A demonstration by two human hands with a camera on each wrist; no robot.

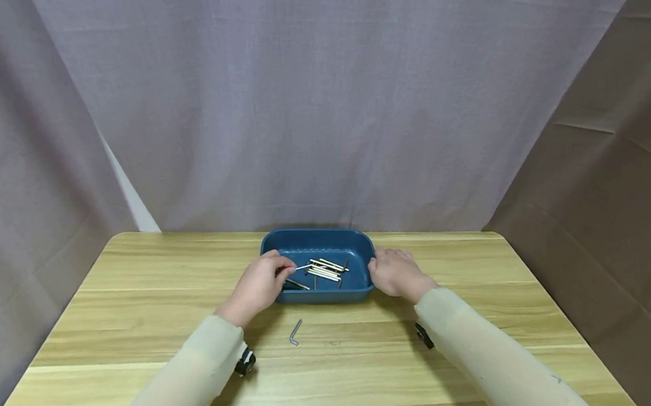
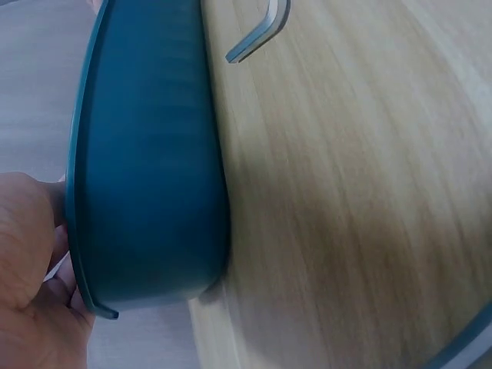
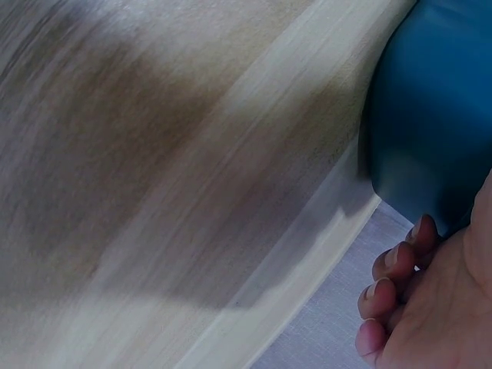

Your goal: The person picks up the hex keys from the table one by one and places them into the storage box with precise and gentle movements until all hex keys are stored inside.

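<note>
The tray (image 1: 317,240) near the far edge of the tabletop (image 1: 136,313) is a plain deep blue, inside and out, with no pattern. The rods (image 1: 326,269) in it are pale cream to silvery, with a few darker ones among them. The hex key (image 1: 295,332) lying toward the near edge is dull grey metal. The tabletop is light yellow-brown wood grain, streaked in long bands of paler and darker tone. The sleeves (image 1: 190,386) are plain beige. The curtain (image 1: 315,99) behind is an even greyish mauve.
</note>
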